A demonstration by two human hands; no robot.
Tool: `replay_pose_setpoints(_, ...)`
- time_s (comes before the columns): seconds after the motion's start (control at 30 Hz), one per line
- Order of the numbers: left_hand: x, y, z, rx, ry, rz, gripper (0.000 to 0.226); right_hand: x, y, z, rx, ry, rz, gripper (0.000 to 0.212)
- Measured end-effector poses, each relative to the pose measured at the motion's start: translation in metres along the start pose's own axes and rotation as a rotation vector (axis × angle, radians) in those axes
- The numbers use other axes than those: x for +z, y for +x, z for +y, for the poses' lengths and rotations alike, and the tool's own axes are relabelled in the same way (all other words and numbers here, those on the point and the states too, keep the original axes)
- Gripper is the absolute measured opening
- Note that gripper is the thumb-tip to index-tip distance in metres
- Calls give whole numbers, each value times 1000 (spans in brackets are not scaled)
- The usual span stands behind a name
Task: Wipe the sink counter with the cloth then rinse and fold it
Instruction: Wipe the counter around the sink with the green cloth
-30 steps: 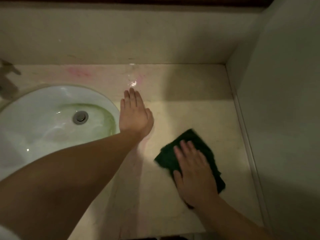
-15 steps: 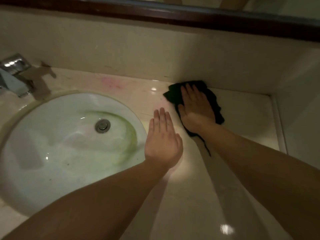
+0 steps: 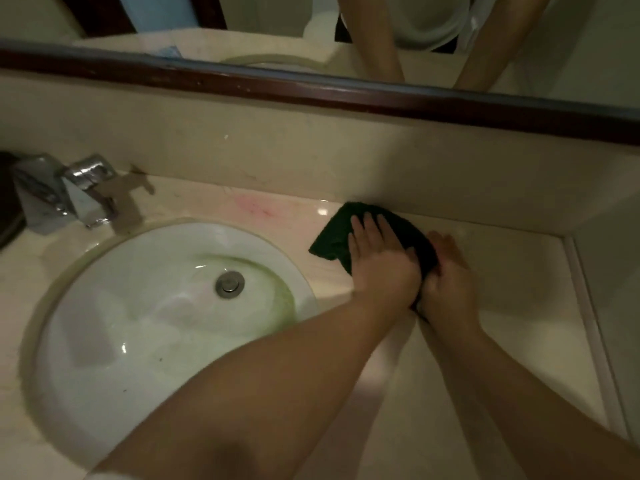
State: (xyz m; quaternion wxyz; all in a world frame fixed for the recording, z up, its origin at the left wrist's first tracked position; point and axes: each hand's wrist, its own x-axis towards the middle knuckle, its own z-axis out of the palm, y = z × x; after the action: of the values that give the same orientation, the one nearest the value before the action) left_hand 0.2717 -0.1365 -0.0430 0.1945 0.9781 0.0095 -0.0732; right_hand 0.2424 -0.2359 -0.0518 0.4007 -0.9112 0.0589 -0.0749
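Count: 2 hands, left hand (image 3: 381,268) and right hand (image 3: 450,285). 1 cloth (image 3: 332,237) under fingers. Left of fingers: 1 sink (image 3: 138,323), 1 drain (image 3: 229,284), 1 faucet (image 3: 69,192), possibly 1 dark item (image 3: 8,209).

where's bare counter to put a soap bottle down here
Bare counter lies right of the right hand, up to the side wall, and nearer you between the forearms. The back edge is crowded: left hand and right hand are on the cloth, close beside the sink.

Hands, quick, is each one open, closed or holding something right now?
Left hand: open, straight fingers pressing on the cloth.
Right hand: at the cloth's right edge; grip cannot be told.
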Motion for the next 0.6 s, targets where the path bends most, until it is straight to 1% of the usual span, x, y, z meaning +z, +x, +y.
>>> replay_pose_setpoints(0.03, 6, 11, 0, -36, 87, -44, 78, -2, -1, 3, 41, -74, 30, 47)
replay_pose_setpoints(0.07, 11, 15, -5, -28, 162, -66, 82, -1, -1, 6, 88, -130, 31, 54)
replay_pose_setpoints(0.13, 12, 12, -23, 30, 225, -53, 84, 8, -1, 3, 134, -217, 30, 56)
replay_pose_setpoints(0.2, 6, 4, -48, 52, 234, -29, 87, 24, -1, -12, 74, -299, 63, 59)
replay_pose_setpoints(0.23, 0, 2, -64, 32, 219, -15, 88, 34, -1, -21, 36, -335, 67, 60)
replay_pose_setpoints(0.27, -7, 0, -82, -3, 202, 7, 89, 47, 0, -28, 19, -351, 54, 60)
replay_pose_setpoints(0.33, -25, 3, -121, -103, 210, 39, 90, 74, 5, -44, 57, -394, -6, 63)
replay_pose_setpoints(0.43, -50, 22, -166, -271, 236, 62, 88, 107, 12, -64, 120, -476, -19, 78)
replay_pose_setpoints(0.53, -78, 50, -213, -448, 238, 56, 89, 123, 12, -72, 151, -567, 11, 75)
replay_pose_setpoints(0.6, -95, 62, -251, -552, 270, 84, 89, 126, 13, -70, 159, -614, 37, 75)
